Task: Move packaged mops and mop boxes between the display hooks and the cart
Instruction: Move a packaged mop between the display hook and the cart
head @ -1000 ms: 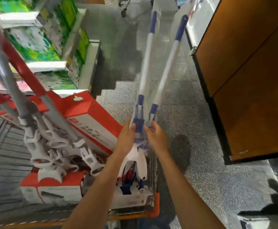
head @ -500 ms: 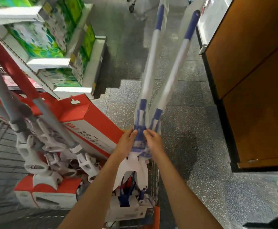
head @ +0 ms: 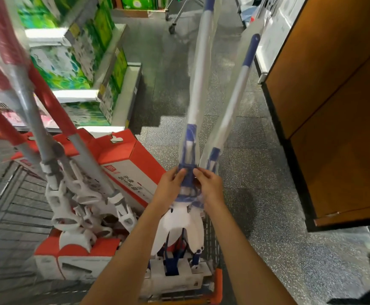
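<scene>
Two blue-and-white mops in clear plastic sleeves stand with their heads in the right corner of the cart (head: 216, 282). My left hand (head: 170, 186) and my right hand (head: 208, 186) both grip the blue collar of the nearer blue mop (head: 196, 102), low on its shaft. The second blue mop (head: 234, 93) leans right just behind it. Several red-and-grey mops (head: 47, 119) lean to the left in the cart, their white heads resting on red-and-white mop boxes (head: 131, 164).
Green-packaged goods fill the low shelves (head: 113, 69) at the left. A brown wooden cabinet (head: 333, 106) stands close on the right. Another trolley (head: 177, 9) is far up the speckled grey aisle floor.
The view has tilted up and shifted, so the mops and cart sit lower in frame. Both hands stay on the blue mop's collar, and the shafts stand slightly more upright.
</scene>
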Demonstrator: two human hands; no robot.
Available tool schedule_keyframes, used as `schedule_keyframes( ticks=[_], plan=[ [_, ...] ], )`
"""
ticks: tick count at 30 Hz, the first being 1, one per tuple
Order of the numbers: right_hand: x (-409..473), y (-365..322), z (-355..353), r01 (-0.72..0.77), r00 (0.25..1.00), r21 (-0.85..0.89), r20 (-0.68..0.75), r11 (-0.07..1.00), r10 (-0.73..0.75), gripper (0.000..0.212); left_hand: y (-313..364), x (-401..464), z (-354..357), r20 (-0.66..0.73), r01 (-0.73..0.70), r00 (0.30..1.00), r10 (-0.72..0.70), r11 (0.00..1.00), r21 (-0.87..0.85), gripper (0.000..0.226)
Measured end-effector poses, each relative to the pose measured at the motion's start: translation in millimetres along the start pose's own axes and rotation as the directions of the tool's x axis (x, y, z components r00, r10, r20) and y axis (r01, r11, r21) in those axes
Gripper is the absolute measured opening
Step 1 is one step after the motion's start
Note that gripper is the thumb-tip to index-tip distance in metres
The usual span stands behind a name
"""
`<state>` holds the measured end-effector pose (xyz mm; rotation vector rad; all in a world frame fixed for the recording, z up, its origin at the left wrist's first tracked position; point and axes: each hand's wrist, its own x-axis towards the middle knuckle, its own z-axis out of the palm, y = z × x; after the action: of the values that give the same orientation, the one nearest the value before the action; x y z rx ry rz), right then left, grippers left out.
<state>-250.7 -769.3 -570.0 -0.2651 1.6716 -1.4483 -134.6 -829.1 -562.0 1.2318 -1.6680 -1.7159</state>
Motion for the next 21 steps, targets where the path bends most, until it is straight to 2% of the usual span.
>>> schedule_keyframes(
  ticks=[5, 8, 10, 15, 21],
  plan=[
    [-26.3, -40.4, 6.4, 0.105, 0.994, 0.099, -0.026, 0.989, -0.103, 0.019, 51.4, -16.6, -5.4, 0.003, -0.053, 0.999, 0.053, 0.997, -0.056, 0.019],
    [-45.4, -63.4, 7.7, 0.199, 0.98, 0.108, -0.023, 0.974, -0.198, 0.013, 81.9, -28.4, -11.1, 0.031, -0.052, 0.998, 0.058, 0.987, -0.154, 0.021],
    [-60.4, -75.6, 6.2, 0.252, 0.968, 0.113, -0.014, 0.961, -0.252, 0.016, 103.5, -33.8, -15.5, 0.012, -0.086, 0.996, 0.089, 0.985, -0.149, 0.023],
    [-107.6, -86.6, 0.2, 0.244, 0.966, 0.206, 0.035, 0.948, -0.257, 0.027, 153.8, -49.2, -20.4, 0.012, -0.145, 0.989, 0.148, 0.982, -0.118, 0.032],
    [-157.8, -94.0, -20.5, 0.32, 0.945, 0.105, 0.042, 0.942, -0.325, 0.033, 180.7, -75.1, -16.0, 0.08, -0.2, 0.975, 0.208, 0.975, -0.096, 0.037]
  ],
)
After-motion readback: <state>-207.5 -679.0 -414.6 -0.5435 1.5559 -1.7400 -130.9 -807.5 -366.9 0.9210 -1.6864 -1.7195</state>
